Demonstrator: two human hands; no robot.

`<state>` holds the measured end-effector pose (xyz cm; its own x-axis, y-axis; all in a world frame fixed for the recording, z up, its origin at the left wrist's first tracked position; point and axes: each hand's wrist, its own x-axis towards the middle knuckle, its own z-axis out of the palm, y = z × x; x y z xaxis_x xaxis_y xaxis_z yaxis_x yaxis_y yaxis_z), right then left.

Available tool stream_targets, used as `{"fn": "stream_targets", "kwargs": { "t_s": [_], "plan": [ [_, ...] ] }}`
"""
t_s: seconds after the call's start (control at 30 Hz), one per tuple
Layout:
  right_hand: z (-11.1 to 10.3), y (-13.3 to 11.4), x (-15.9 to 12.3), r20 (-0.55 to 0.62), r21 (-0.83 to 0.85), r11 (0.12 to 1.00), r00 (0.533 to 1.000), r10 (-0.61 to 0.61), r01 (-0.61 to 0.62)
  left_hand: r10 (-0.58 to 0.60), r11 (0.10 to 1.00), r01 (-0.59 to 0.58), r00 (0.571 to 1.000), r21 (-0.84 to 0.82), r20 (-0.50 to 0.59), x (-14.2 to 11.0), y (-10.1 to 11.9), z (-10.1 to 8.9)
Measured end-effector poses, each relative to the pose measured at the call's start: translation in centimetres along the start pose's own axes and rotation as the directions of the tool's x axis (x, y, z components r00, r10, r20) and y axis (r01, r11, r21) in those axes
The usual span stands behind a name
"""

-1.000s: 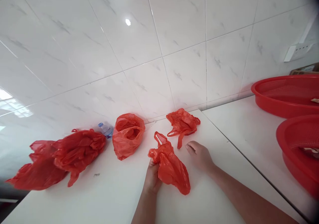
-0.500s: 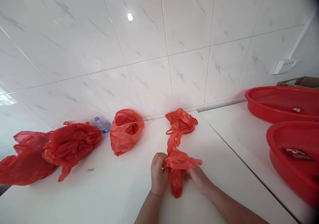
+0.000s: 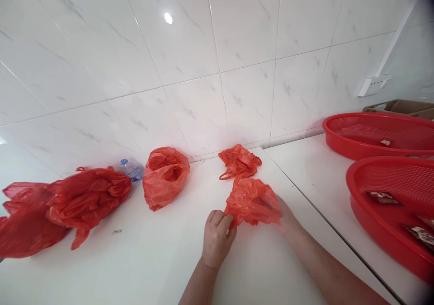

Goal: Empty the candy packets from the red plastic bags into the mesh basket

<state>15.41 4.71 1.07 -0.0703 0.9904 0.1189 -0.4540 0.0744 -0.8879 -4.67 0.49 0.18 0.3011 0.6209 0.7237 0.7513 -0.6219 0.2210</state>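
Observation:
Between my hands a crumpled red plastic bag [image 3: 251, 203] is stretched out flat above the white table top [image 3: 142, 264]. My left hand [image 3: 217, 239] pinches its near corner, and my right hand [image 3: 285, 219] grips its right side, partly hidden behind the film. Just beyond lies another crumpled red bag [image 3: 239, 161], touching the held one. Further left sit an open orange-red bag [image 3: 165, 178] and two bunched red bags [image 3: 90, 201] [image 3: 27, 219].
A small water bottle [image 3: 130, 170] lies behind the bunched bags, against the marbled white tile wall [image 3: 237, 70]. To the right, on a second white table [image 3: 298, 160], stand two red mesh baskets [image 3: 376, 135] [image 3: 393, 201]. A cardboard box [image 3: 400, 108] stands behind them.
The held bag has been spread wider and lifted from a twisted strip into a flat sheet. My right hand has moved to its far right side, and the view has shifted slightly.

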Motion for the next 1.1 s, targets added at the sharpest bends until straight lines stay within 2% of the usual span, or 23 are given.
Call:
{"fn": "stream_targets", "kwargs": {
  "t_s": [0.07,0.1,0.17,0.23,0.3,0.37,0.43,0.5,0.57,0.6,0.63,0.7,0.77,0.8,0.83,0.9,0.93,0.97,1.03,1.1],
  "plan": [
    [-2.1,-0.7,0.7,-0.188,0.125,0.986,0.973,0.131,-0.109,-0.053,0.995,0.056,0.998,0.082,-0.038,0.1,-1.1,-0.4],
    [-3.1,-1.0,1.0,-0.252,0.199,0.973,0.954,0.163,-0.114,-0.089,0.988,0.095,0.995,0.12,-0.054,0.1,-1.6,-0.7],
    [-4.4,-1.5,1.4,-0.36,0.297,0.952,0.915,0.18,-0.071,-0.174,0.967,0.187,0.981,0.175,-0.086,0.1,-2.5,-1.1],
    [-4.9,-1.8,1.6,-0.405,0.358,0.933,0.896,0.184,-0.03,-0.261,0.943,0.273,0.962,0.191,-0.084,0.1,-3.1,-1.3],
    [-4.8,-1.8,1.7,-0.379,0.371,0.928,0.908,0.179,-0.028,-0.333,0.924,0.336,0.942,0.185,-0.048,0.0,-3.2,-1.4],
    [-4.1,-1.6,1.5,-0.34,0.36,0.931,0.919,0.198,-0.068,-0.355,0.911,0.361,0.933,0.201,-0.069,0.0,-2.9,-1.3],
    [-3.1,-1.3,1.1,-0.323,0.313,0.942,0.919,0.226,-0.122,-0.279,0.924,0.308,0.948,0.227,-0.152,0.1,-2.1,-1.1],
    [-1.7,-1.2,0.4,-0.283,0.207,0.961,0.929,0.237,-0.182,-0.118,0.966,0.153,0.978,0.208,-0.169,0.2,-1.0,-0.7],
    [-0.4,-1.2,-0.5,-0.2,0.06,0.97,0.949,0.244,-0.237,0.005,0.994,0.002,0.998,0.107,-0.066,0.1,0.3,-0.3],
    [0.2,-1.3,-0.8,-0.153,-0.012,0.965,0.954,0.257,-0.262,0.02,0.999,-0.02,1.0,0.04,0.009,0.0,0.9,-0.1],
    [0.6,-1.5,-1.2,-0.108,-0.079,0.957,0.957,0.27,-0.279,0.004,1.0,-0.001,0.996,-0.028,0.086,0.0,1.2,0.1],
    [0.8,-1.8,-1.5,-0.042,-0.218,0.933,0.958,0.283,-0.285,-0.119,0.975,0.153,0.973,-0.162,0.199,-0.2,1.4,0.4],
    [-0.1,-2.1,-1.3,-0.046,-0.378,0.888,0.963,0.265,-0.262,-0.342,0.863,0.401,0.911,-0.307,0.23,-0.1,0.9,0.2],
    [-0.7,-2.2,-1.0,-0.081,-0.461,0.852,0.968,0.239,-0.249,-0.469,0.762,0.521,0.853,-0.384,0.227,0.0,0.4,0.0],
    [-1.4,-2.3,-0.7,-0.123,-0.54,0.808,0.972,0.2,-0.234,-0.589,0.639,0.616,0.777,-0.461,0.224,0.2,0.0,-0.3],
    [-2.4,-2.4,-0.2,-0.18,-0.677,0.712,0.98,0.087,-0.188,-0.756,0.387,0.701,0.613,-0.599,0.228,0.6,-0.6,-0.9],
    [-2.6,-2.4,-0.1,-0.182,-0.737,0.661,0.983,0.009,-0.142,-0.798,0.285,0.698,0.553,-0.657,0.241,0.8,-0.7,-1.2],
    [-2.5,-2.4,-0.1,-0.164,-0.793,0.604,0.983,-0.086,-0.079,-0.82,0.202,0.68,0.511,-0.705,0.258,1.0,-0.7,-1.3],
    [-1.3,-2.4,-0.8,-0.093,-0.888,0.456,0.95,-0.3,0.057,-0.828,0.089,0.64,0.473,-0.764,0.3,1.2,-0.4,-1.4],
    [0.6,-2.1,-2.0,0.028,-0.935,0.301,0.884,-0.466,0.188,-0.811,0.02,0.614,0.472,-0.789,0.347,1.2,0.0,-1.3]
  ]
}}
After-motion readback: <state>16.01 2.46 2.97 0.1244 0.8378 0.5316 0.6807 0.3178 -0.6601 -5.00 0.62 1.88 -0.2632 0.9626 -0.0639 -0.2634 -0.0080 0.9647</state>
